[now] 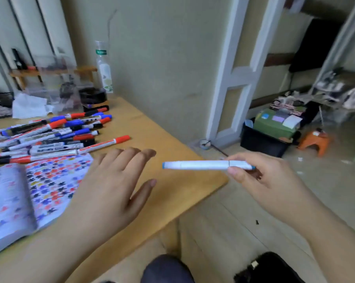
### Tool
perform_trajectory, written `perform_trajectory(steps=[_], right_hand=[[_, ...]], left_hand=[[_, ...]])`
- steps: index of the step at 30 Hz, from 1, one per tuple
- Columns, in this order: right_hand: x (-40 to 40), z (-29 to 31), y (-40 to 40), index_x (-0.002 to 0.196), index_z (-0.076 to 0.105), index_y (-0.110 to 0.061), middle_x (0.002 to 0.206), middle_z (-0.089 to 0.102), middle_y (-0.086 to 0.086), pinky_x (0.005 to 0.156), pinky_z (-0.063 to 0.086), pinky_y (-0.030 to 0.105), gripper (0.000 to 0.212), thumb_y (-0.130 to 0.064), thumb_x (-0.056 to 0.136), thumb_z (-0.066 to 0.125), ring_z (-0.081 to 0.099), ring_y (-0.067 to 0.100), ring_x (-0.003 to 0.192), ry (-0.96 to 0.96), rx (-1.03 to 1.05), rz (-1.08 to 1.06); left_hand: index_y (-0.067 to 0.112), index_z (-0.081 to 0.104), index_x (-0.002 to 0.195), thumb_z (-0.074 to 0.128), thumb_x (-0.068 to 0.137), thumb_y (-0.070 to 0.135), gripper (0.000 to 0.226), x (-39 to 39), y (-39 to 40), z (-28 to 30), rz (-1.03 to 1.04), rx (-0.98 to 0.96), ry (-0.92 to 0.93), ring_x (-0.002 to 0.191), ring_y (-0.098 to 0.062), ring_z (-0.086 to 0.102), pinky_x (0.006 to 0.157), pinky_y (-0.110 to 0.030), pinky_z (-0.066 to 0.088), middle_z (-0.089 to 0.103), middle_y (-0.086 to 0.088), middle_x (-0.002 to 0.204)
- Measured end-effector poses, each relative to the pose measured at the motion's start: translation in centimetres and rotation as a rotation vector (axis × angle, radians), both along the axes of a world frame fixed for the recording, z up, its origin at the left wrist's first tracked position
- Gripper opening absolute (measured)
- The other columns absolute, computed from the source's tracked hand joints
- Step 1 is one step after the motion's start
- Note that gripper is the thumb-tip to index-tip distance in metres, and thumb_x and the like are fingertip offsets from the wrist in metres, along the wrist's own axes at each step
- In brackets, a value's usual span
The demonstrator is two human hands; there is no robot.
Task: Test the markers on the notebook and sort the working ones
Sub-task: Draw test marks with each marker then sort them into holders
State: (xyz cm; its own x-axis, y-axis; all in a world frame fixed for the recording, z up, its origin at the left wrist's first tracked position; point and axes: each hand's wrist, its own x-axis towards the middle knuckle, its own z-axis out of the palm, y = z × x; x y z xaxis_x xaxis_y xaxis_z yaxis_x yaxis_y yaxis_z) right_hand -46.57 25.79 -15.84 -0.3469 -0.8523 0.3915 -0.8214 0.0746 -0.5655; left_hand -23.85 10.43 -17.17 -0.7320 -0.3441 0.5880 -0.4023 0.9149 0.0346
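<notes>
Your view, read from 9 o'clock across to 3 o'clock. At 9 o'clock the open notebook [29, 193] lies on the wooden table [172, 193], its pages covered with small red, blue and black test marks; its near right corner is hidden under your left wrist. At 10 o'clock, just beyond the notebook's far edge, a pile of markers [52, 135] with red, blue and black caps lies on the table, most of them pointing roughly 2 o'clock; the nearest ones touch or overlap the notebook's top edge. Behind the pile, toward 11 o'clock, stand a clear plastic container [58, 84], a crumpled white tissue [29, 107] and a clear bottle [104, 68] against the wall. At centre, your left hand [115, 186] is held above the table with fingers straight and spread, thumb apart, gripping nothing; whether the palm touches the table cannot be told. Between your hands, a white marker with blue ends [205, 165] is held level in the air over the table's right edge, one end pointing to 9 o'clock, well apart from the pile. At 3 o'clock your right hand [262, 180] pinches this marker at its right end between thumb and curled fingers. Beyond, at 2 o'clock on the floor, sit a black bin [262, 141] holding a green box, and an orange stool [315, 144]
</notes>
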Motion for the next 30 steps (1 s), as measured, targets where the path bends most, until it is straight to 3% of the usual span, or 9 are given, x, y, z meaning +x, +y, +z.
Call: perform_trajectory(steps=[2, 6, 9, 12, 14, 16, 20, 25, 30], right_hand=[[-3.1, -0.9, 5.0, 0.09, 0.064, -0.037, 0.058, 0.056, -0.011, 0.05, 0.035, 0.014, 0.01, -0.029, 0.087, 0.06, 0.046, 0.007, 0.052, -0.033, -0.012, -0.196], [-7.6, -3.5, 14.1, 0.082, 0.06, -0.034, 0.062, 0.054, -0.017, 0.051, 0.034, 0.01, 0.012, -0.025, 0.09, 0.058, 0.047, 0.002, 0.054, -0.011, 0.029, -0.456], [-9.9, -6.7, 19.4, 0.083, 0.06, -0.03, 0.056, 0.052, -0.011, 0.054, 0.036, 0.01, 0.01, -0.024, 0.09, 0.058, 0.049, 0.002, 0.06, -0.01, 0.122, -0.583], [-11.7, -10.7, 22.9, 0.082, 0.058, -0.033, 0.064, 0.052, -0.012, 0.058, 0.038, 0.012, 0.01, -0.026, 0.09, 0.057, 0.05, 0.004, 0.07, 0.014, 0.232, -0.661], [-12.7, -13.5, 24.1, 0.082, 0.06, -0.029, 0.067, 0.053, -0.01, 0.057, 0.037, 0.017, 0.011, -0.029, 0.092, 0.055, 0.05, 0.007, 0.066, -0.008, 0.339, -0.696], [-13.6, -16.2, 24.7, 0.089, 0.064, -0.027, 0.077, 0.057, -0.01, 0.06, 0.039, 0.021, 0.013, -0.033, 0.093, 0.054, 0.051, 0.006, 0.068, -0.077, 0.459, -0.701], [-13.8, -20.4, 24.7, 0.127, 0.057, -0.017, 0.121, 0.055, -0.001, 0.086, 0.04, 0.017, 0.041, -0.038, 0.093, 0.054, 0.052, 0.011, 0.104, -0.201, 0.665, -0.6], [-12.4, -18.0, 21.5, 0.115, 0.063, -0.024, 0.095, 0.06, -0.018, 0.073, 0.042, 0.008, 0.027, -0.033, 0.09, 0.057, 0.056, -0.005, 0.085, -0.302, 0.452, -0.545], [-9.0, -10.8, 14.9, 0.101, 0.062, -0.037, 0.086, 0.064, -0.018, 0.073, 0.041, 0.007, 0.018, -0.027, 0.087, 0.062, 0.055, -0.005, 0.084, -0.264, 0.17, -0.301]], left_hand=[[0.017, 0.048, 0.114, 0.042, 0.087, 0.039, 0.035, -4.0, 2.6, -0.4, -0.125, -0.008, 0.019, 0.086, -0.027, 0.057, 0.073, -0.04, 0.04, 0.059, -0.001, 0.096], [0.014, 0.054, 0.108, 0.043, 0.088, 0.036, 0.031, -12.0, 7.4, -2.8, -0.367, -0.024, -0.039, 0.079, -0.027, 0.055, 0.072, -0.037, 0.04, 0.058, -0.003, 0.091], [0.012, 0.052, 0.108, 0.044, 0.089, 0.034, 0.03, -17.1, 10.7, -4.9, -0.529, 0.015, -0.075, 0.074, -0.028, 0.057, 0.066, -0.037, 0.048, 0.058, -0.005, 0.088], [0.012, 0.053, 0.107, 0.044, 0.087, 0.033, 0.03, -20.4, 13.6, -7.0, -0.621, 0.062, -0.149, 0.071, -0.027, 0.059, 0.06, -0.037, 0.051, 0.058, -0.004, 0.086], [0.012, 0.053, 0.107, 0.044, 0.086, 0.033, 0.031, -21.7, 14.8, -8.2, -0.644, 0.089, -0.206, 0.071, -0.027, 0.06, 0.06, -0.038, 0.053, 0.059, -0.005, 0.088], [0.013, 0.054, 0.107, 0.044, 0.084, 0.033, 0.032, -22.5, 15.4, -9.1, -0.644, 0.099, -0.243, 0.072, -0.027, 0.06, 0.06, -0.037, 0.053, 0.06, -0.005, 0.089], [0.013, 0.055, 0.106, 0.044, 0.083, 0.034, 0.034, -22.5, 15.7, -10.0, -0.626, 0.117, -0.273, 0.072, -0.027, 0.061, 0.06, -0.035, 0.053, 0.059, -0.004, 0.089], [0.015, 0.056, 0.101, 0.044, 0.083, 0.034, 0.029, -20.9, 14.8, -9.5, -0.574, 0.115, -0.275, 0.071, -0.024, 0.06, 0.061, -0.033, 0.052, 0.06, -0.001, 0.085], [0.015, 0.057, 0.1, 0.045, 0.086, 0.033, 0.025, -17.5, 11.6, -6.2, -0.468, 0.166, -0.132, 0.073, -0.025, 0.06, 0.063, -0.036, 0.053, 0.06, 0.001, 0.084]])
